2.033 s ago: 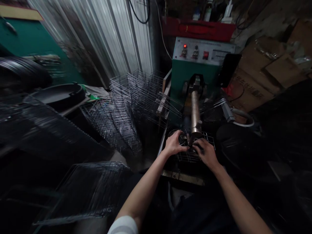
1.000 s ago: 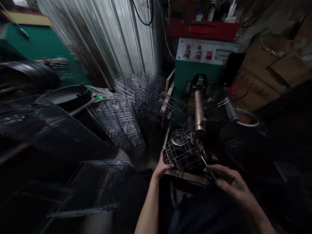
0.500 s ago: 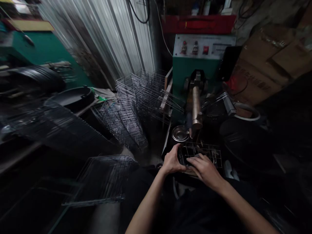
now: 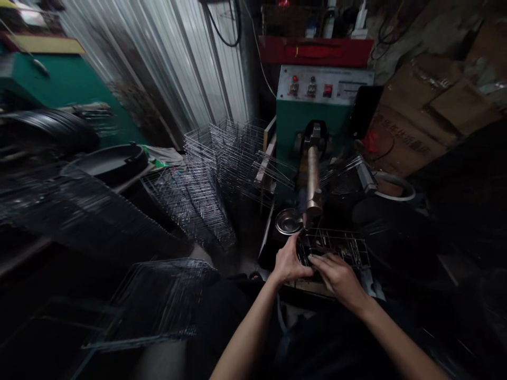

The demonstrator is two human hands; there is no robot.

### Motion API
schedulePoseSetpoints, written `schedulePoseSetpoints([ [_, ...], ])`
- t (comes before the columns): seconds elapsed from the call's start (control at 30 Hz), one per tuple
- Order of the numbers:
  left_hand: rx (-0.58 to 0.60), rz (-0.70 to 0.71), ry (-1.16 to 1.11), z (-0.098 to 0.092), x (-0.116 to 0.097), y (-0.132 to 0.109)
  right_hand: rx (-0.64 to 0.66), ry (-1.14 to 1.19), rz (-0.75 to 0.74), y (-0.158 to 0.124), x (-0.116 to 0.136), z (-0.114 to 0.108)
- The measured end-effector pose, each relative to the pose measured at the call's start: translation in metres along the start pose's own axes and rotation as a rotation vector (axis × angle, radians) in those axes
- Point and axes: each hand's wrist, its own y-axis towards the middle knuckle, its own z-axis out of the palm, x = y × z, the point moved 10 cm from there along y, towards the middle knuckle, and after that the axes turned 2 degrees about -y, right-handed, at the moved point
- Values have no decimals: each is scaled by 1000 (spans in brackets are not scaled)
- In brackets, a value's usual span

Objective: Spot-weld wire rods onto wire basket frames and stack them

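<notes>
Low in front of the machine is a small wire rack (image 4: 358, 250), a grid of thin metal rods. My left hand (image 4: 291, 264) grips its left end, thumb pointing right and fingers curled at the far side. My right hand (image 4: 338, 277) is closed on the near edge, its fingers bunched close to my left thumb. Beneath these fingers the grip is partly hidden and dark. Just above the rack's left end, the pointed electrode (image 4: 304, 219) of a green spot-welding machine (image 4: 285, 124) reaches down beside a thick brass-coloured arm (image 4: 313, 179).
A round metal dish (image 4: 288, 221) sits left of the electrode. Stacked wire racks (image 4: 206, 195) stand to the left, and another wire stack (image 4: 158, 301) lies nearer me. Cardboard boxes (image 4: 407, 132) lean at the right. A black round pan (image 4: 114, 161) rests further left.
Both hands have shifted the wire rack rightward relative to the machine, so its left end is now under the electrode. The head view has also moved slightly.
</notes>
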Motion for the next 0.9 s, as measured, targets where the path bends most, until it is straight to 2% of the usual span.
schedulePoseSetpoints([
  [0.27, -4, 1, -54, -1, 6, 11, -26, -18, -1, 11, -4, -5],
  [0.7, -13, -17, -54, -5, 0, 17, -51, -2, 2, 16, -12, -3],
  [0.9, -57, -35, 44, -6, -2, 13, -96, 104, 118, 13, -22, -9],
])
